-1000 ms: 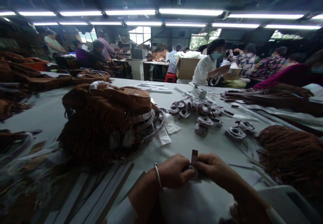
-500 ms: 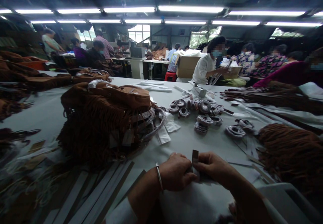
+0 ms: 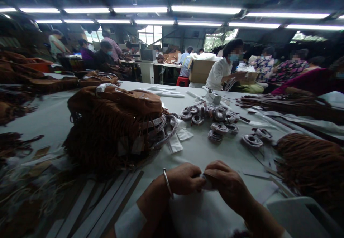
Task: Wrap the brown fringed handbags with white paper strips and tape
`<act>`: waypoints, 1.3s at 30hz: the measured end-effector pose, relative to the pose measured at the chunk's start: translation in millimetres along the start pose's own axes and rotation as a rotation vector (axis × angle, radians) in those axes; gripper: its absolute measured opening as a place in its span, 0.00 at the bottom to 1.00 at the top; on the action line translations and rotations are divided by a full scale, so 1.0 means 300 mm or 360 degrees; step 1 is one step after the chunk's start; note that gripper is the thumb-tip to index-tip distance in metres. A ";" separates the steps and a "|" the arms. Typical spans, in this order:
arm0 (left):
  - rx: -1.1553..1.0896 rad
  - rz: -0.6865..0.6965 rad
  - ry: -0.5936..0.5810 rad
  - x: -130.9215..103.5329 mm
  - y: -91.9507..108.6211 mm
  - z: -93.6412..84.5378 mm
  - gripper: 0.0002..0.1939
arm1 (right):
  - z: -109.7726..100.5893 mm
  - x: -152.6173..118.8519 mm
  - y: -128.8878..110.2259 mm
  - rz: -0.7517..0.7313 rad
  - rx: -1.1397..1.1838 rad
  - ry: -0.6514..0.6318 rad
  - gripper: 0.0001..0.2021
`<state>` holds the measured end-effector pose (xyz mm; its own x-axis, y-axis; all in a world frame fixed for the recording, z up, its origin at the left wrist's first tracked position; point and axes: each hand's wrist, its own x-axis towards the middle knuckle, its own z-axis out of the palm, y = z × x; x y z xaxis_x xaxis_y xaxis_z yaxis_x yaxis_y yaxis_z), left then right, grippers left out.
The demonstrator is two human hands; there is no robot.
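My left hand [image 3: 185,179], a metal bangle [image 3: 168,183] on its wrist, and my right hand [image 3: 224,182] meet at the near edge of the grey table [image 3: 204,148]. Both pinch a small strap piece [image 3: 206,180], light-coloured where it shows between the fingertips; most of it is hidden by my fingers. Just left of my hands lies a stack of brown fringed suede bags [image 3: 115,123] with paper tags. Beyond my hands lie several coiled wrapped straps [image 3: 217,127].
Long flat strips [image 3: 104,205] lie at the near left. Brown fringe [image 3: 311,166] is heaped at the right, more fringe bundles [image 3: 290,103] behind. A white bin edge [image 3: 298,216] sits at the near right. Several people work at the far side, beside a cardboard box [image 3: 200,71].
The dark strip end that stood up between my fingers is now folded down under them. My right hand has closed over it toward the left hand.
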<state>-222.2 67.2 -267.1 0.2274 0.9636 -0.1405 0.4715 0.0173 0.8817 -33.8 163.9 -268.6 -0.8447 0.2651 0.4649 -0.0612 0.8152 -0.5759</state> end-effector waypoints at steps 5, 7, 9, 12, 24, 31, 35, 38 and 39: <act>-0.0181 -0.0065 0.0064 0.012 -0.029 0.011 0.13 | -0.010 -0.011 0.003 -0.0216 -0.0252 -0.0060 0.15; -0.0333 -0.0097 0.0084 0.014 -0.044 0.012 0.13 | -0.006 -0.019 0.004 -0.0299 -0.0438 -0.0031 0.16; -0.0575 -0.0161 0.0114 0.017 -0.053 0.015 0.12 | -0.001 -0.024 0.005 -0.0362 -0.0583 0.0027 0.17; -0.1008 -0.0242 0.0191 0.023 -0.051 0.022 0.10 | 0.007 -0.022 0.001 -0.0420 -0.0645 0.0121 0.16; -0.1130 -0.0250 0.0278 0.031 -0.027 0.026 0.20 | 0.003 -0.021 -0.028 -0.0443 -0.0563 0.0228 0.13; -0.1355 -0.0158 0.0273 0.030 -0.026 0.037 0.19 | 0.020 -0.049 -0.004 -0.0481 -0.0668 0.0249 0.16; -0.1220 -0.0081 0.0237 0.019 -0.042 0.034 0.25 | 0.028 -0.074 -0.004 -0.0461 -0.0723 0.0175 0.19; -0.1034 0.0002 0.0257 0.012 -0.049 0.028 0.29 | 0.035 -0.096 -0.011 -0.0404 -0.0722 0.0130 0.22; -0.0929 0.0037 0.0271 0.012 -0.050 0.030 0.28 | 0.036 -0.109 -0.011 -0.0379 -0.0722 0.0129 0.25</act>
<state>-220.9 68.0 -284.9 0.0698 0.9938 -0.0870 -0.0881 0.0930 0.9918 -11.8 147.2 -289.0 -0.7907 0.0693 0.6083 0.0052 0.9943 -0.1066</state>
